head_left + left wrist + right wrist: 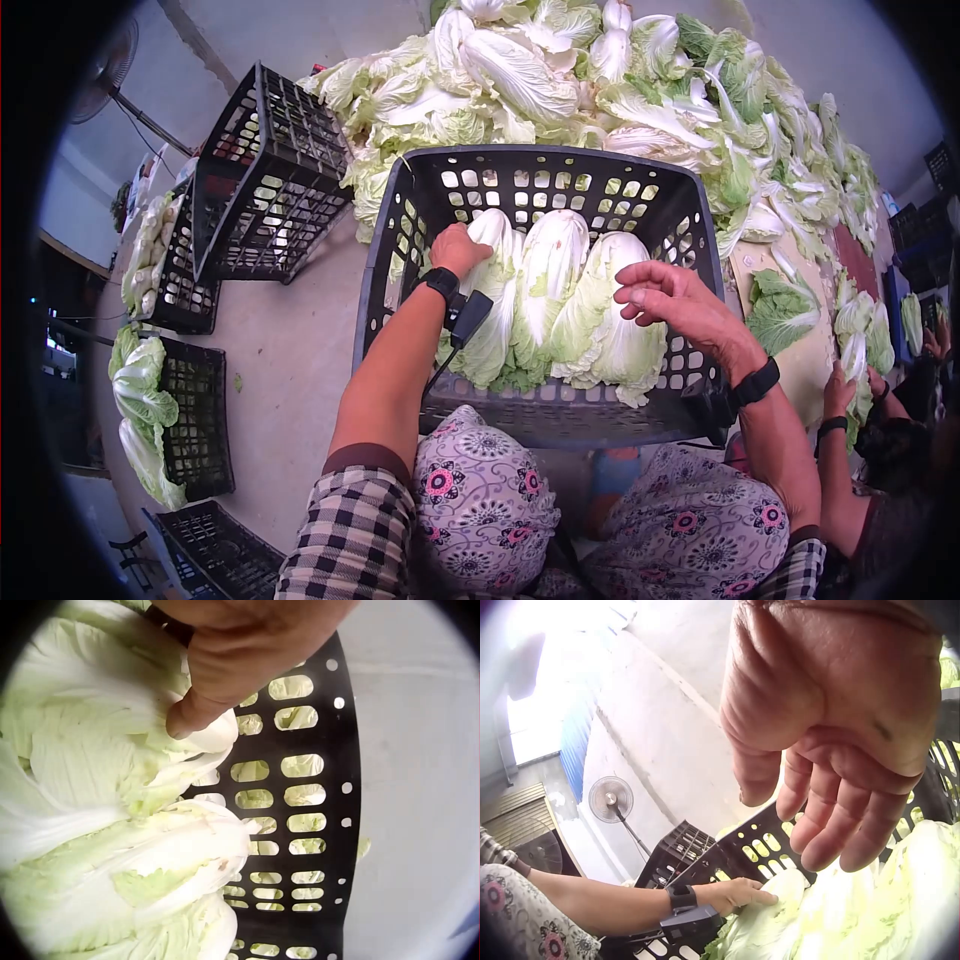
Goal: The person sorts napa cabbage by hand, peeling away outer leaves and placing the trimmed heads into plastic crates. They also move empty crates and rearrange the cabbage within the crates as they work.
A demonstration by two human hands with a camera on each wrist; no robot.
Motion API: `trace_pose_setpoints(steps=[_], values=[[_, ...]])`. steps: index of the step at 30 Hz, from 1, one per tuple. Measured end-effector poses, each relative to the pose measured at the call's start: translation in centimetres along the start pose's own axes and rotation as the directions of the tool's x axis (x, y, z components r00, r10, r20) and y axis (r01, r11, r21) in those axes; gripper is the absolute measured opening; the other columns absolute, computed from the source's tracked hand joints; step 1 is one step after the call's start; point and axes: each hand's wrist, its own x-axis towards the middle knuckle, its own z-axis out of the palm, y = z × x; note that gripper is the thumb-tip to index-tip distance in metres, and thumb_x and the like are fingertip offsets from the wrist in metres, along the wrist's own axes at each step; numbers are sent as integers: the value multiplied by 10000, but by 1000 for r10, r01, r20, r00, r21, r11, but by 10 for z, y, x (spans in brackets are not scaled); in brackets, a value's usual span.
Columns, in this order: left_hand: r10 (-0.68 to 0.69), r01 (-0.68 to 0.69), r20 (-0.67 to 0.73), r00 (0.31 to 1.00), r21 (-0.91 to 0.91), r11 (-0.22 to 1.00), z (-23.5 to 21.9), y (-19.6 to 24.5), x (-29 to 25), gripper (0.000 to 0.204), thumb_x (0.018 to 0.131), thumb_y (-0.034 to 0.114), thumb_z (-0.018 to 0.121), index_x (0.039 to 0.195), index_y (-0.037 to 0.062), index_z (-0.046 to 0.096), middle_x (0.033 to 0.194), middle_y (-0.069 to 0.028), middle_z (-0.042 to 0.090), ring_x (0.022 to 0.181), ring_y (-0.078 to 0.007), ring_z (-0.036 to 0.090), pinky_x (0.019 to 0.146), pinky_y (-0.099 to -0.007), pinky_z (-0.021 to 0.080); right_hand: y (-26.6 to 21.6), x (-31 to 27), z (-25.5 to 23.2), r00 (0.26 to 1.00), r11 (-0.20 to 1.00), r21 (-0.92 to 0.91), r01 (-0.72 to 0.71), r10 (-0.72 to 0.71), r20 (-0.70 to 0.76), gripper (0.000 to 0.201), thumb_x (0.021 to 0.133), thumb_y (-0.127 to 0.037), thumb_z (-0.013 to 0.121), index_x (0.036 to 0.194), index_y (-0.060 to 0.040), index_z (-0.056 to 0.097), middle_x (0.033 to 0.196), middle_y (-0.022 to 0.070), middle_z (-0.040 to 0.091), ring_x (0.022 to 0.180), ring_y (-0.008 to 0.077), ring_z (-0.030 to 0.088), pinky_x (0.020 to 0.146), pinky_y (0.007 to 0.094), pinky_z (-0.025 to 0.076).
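Three napa cabbages lie side by side in a black plastic crate (540, 430), white root ends toward its far wall. My left hand (458, 252) grips the left napa cabbage (487, 310) near its root end. The thumb lies on that end in the left wrist view, while the other fingers are mostly hidden. Between the outer two is the middle napa cabbage (553, 270). Over the right napa cabbage (615, 330) hovers my right hand (675, 300), fingers loosely bent and holding nothing. Its palm (832, 697) shows in the right wrist view.
Behind the crate rises a large heap of napa cabbages (520, 75) and loose leaves. Stacked black crates (280, 190) stand at left, with a cabbage-filled crate (195, 420) below them. A fan (611, 799) stands beyond. Another person's hands (838, 390) hold a cabbage at right.
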Motion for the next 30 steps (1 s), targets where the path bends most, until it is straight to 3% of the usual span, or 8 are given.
trace_pose_setpoints(steps=[3,6,9,14,16,21,24,30], values=[[43,-59,-114,992,-140,988,-6,4,-17,575,604,226,761,1081,-17,552,1039,-176,620,942,-312,615,841,-382,486,-4,0,2,1000,1000,2,1,-1,-2,413,864,-249,592,1186,0,519,1034,65,620,916,136,591,774,272,457],[42,-53,-33,999,-617,785,-22,10,-34,530,636,121,738,1098,-17,520,964,-129,608,826,-218,615,790,-311,495,-5,-1,6,999,1000,3,28,-28,-42,481,853,-271,609,1229,-2,479,1105,91,587,984,165,570,797,292,458],[199,-163,-33,979,-707,688,-56,32,-65,522,661,79,709,1130,-12,500,1037,-100,580,909,-174,579,826,-293,473,-5,3,12,986,991,-30,130,-132,-102,767,788,-363,677,1356,0,314,1306,177,440,1182,291,465,919,374,437],[526,-407,-105,844,-765,500,-104,101,-136,587,689,128,704,1211,-11,475,1111,-85,566,1014,-154,537,912,-295,420,-21,6,27,854,849,-319,421,-490,-176,1128,609,-451,788,1426,-8,147,1456,219,224,1304,326,326,1065,410,294],[582,-430,-106,806,-780,454,-111,119,-161,617,700,147,699,1245,-13,459,1126,-81,566,1025,-149,531,930,-297,406,-29,2,32,766,751,-442,491,-614,-191,997,659,-332,773,1411,-7,205,1405,203,328,1281,292,374,1057,380,317],[596,-573,-301,745,-745,340,-101,122,-180,511,736,86,666,1204,-12,487,1105,-108,600,1032,-153,567,912,-292,442,-39,-12,38,798,827,-145,544,-563,-216,666,722,-88,663,1318,11,384,1175,149,553,1088,219,541,951,323,419],[560,-457,-179,809,-791,407,-100,115,-183,493,741,71,648,1199,-13,487,1074,-110,612,1006,-158,583,895,-296,453,-36,-14,38,784,820,-187,541,-572,-243,599,720,-57,644,1280,10,441,1103,127,601,997,179,580,893,304,450],[606,-610,-244,757,-597,521,-105,111,-179,536,760,87,615,1261,-14,453,1141,-110,585,1051,-150,553,922,-292,427,-32,-12,33,781,819,-262,511,-569,-257,590,722,-75,650,1273,6,454,1119,136,599,1017,187,575,908,299,437]])
